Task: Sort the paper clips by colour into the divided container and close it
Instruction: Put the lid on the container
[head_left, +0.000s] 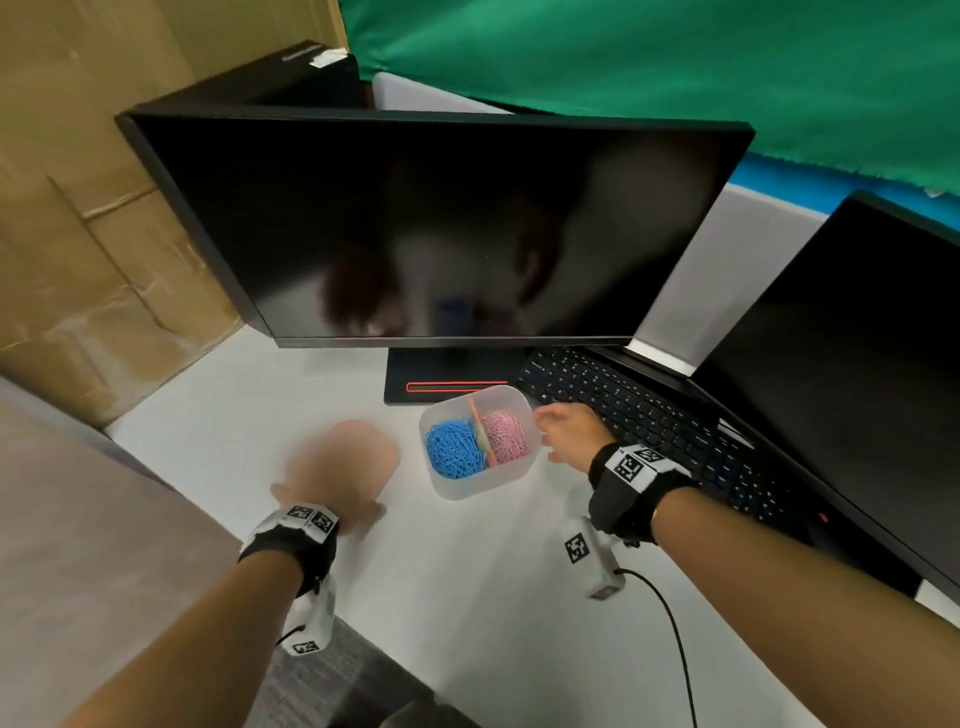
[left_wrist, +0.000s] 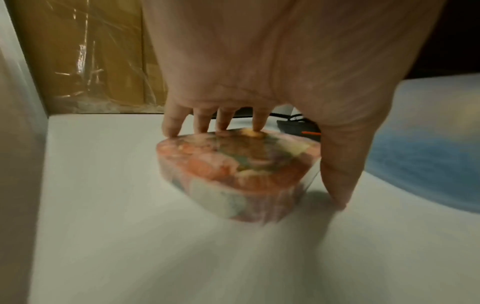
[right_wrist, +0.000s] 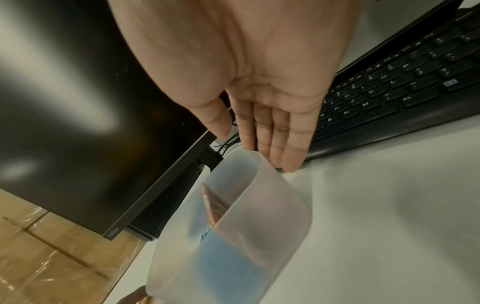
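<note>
A frosted plastic container (head_left: 475, 488) stands on the white desk in front of the monitor stand. A pink divider (head_left: 480, 428) splits it, with blue paper clips (head_left: 454, 449) on the left and pink paper clips (head_left: 506, 436) on the right. Left of it lies a pinkish patterned lid (head_left: 369, 441), blurred. My left hand (head_left: 332, 467) grips this lid (left_wrist: 233, 174), with fingertips (left_wrist: 171, 127) on its far edge and the thumb (left_wrist: 337, 181) at its near side. My right hand (head_left: 563, 428) is open with straight fingers (right_wrist: 275, 139) beside the container's (right_wrist: 272, 216) right wall.
A dark monitor (head_left: 441, 234) on a black stand (head_left: 415, 379) rises just behind the container. A black keyboard (head_left: 623, 410) lies to the right, and a second monitor (head_left: 857, 338) beyond it. Taped cardboard boxes (head_left: 78, 234) line the left. The desk edge runs near my forearms.
</note>
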